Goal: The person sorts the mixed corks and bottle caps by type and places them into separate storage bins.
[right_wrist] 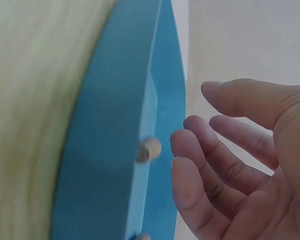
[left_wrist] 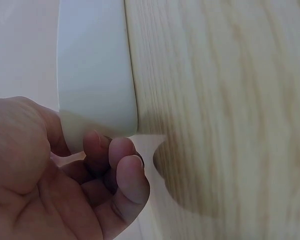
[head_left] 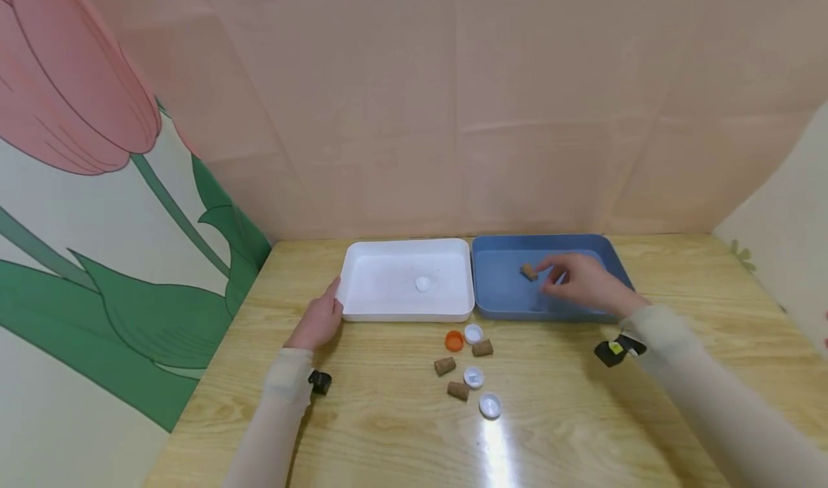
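My left hand (head_left: 318, 320) grips the left side of a white tray (head_left: 382, 276). In the left wrist view its thumb lies along one side of the tray's corner, with the curled fingers (left_wrist: 129, 177) at the other. One white bottle cap (head_left: 422, 284) lies in that tray. Over a blue tray (head_left: 501, 297) is my right hand (head_left: 582, 281), its fingers loosely bent around nothing. A brown cork (head_left: 529, 272) lies in the blue tray just left of the fingertips. The right wrist view has this cork (right_wrist: 149, 150) apart from the fingers.
On the wooden table (head_left: 382, 416), in front of the trays, lie an orange cap (head_left: 454, 341), several white caps (head_left: 490, 405) and three corks (head_left: 458, 390). The two trays stand side by side near a pinkish backdrop (head_left: 453, 114).
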`<state>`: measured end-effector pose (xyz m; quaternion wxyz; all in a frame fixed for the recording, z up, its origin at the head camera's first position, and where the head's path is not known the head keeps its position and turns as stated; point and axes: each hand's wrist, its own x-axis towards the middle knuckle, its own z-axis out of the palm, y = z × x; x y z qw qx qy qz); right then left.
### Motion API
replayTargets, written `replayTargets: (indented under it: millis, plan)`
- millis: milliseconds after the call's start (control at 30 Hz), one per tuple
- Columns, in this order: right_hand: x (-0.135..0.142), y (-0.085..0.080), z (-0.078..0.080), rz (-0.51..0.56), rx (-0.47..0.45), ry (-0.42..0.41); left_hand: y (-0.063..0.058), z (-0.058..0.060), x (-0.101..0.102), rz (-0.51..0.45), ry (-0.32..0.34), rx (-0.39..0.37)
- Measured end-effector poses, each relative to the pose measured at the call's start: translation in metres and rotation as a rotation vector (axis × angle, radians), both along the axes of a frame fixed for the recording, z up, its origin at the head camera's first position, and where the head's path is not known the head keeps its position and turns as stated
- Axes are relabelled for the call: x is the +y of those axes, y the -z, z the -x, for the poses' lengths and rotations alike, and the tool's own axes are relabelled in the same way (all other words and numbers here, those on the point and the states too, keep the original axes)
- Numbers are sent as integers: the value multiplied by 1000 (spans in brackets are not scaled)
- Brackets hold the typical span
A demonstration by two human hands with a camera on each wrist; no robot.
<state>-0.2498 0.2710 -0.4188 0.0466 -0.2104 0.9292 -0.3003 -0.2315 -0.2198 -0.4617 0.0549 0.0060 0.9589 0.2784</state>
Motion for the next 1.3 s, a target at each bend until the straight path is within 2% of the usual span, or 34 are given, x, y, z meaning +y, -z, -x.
replayTargets:
  millis: [200,433,733,967,1300]
  plan:
    - [-15,1,-26,40,-27,-67,1,-1,-1,4,0,11]
    - [-34,8,-48,81,-29,-179,0,2,-2,-10,-1,-15]
    - [-52,24,-74,158,-204,-277,5,4,-5,38,33,45]
    - [-61,37,-87,233,-292,-344,4,2,-4,22,29,40]
    - [-71,41,-99,213,-386,-348,5,3,-3,22,29,40]
